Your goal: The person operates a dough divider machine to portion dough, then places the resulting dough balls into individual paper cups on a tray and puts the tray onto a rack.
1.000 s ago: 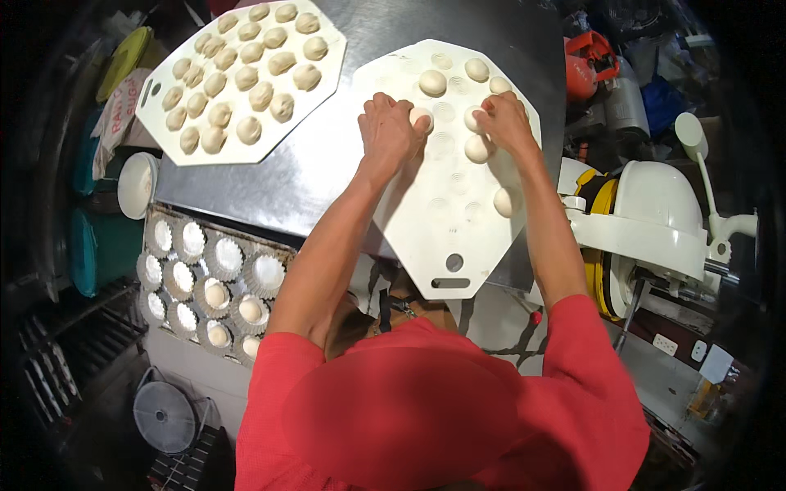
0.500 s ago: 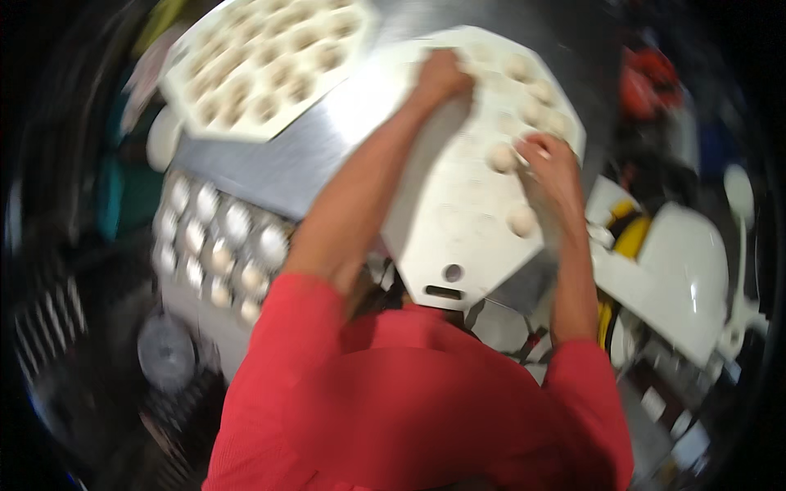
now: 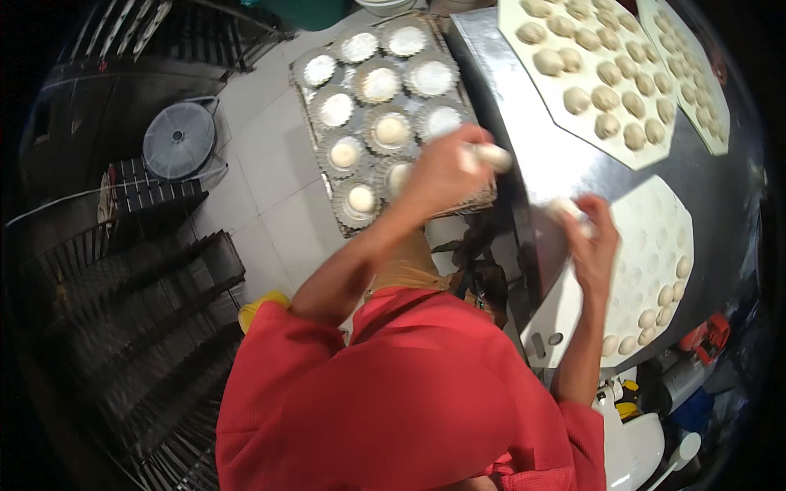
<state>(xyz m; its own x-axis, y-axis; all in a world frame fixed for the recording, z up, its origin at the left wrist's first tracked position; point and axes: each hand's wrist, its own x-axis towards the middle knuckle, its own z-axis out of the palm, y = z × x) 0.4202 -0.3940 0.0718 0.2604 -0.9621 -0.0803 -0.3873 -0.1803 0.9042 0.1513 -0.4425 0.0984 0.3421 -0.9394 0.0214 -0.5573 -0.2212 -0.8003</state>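
Note:
My left hand (image 3: 446, 164) is closed on pale dough balls (image 3: 491, 158), above the right side of a metal tray of fluted tins (image 3: 430, 78), several with white lining or dough inside. My right hand (image 3: 594, 241) is closed on a pale dough piece (image 3: 563, 209), blurred, over the steel counter (image 3: 536, 172) by the left edge of a white octagonal board (image 3: 634, 209) with dough balls along its right part. Farther back lie another board (image 3: 565, 123) full of pleated dough buns and a third board (image 3: 716, 139) with more buns.
Black racks (image 3: 164, 295) stand at the left, with a round grey fan-like object (image 3: 178, 139) on the tiled floor (image 3: 270, 188). A yellow object (image 3: 254, 311) is beside my left arm. A white machine (image 3: 630, 450), a red object (image 3: 704, 335) and metal cylinder (image 3: 679, 380) are at the lower right.
The view has swung left toward the tin tray. Both hands have lifted dough from the board; my left hand has moved over to the tins, my right hand to the board's left edge.

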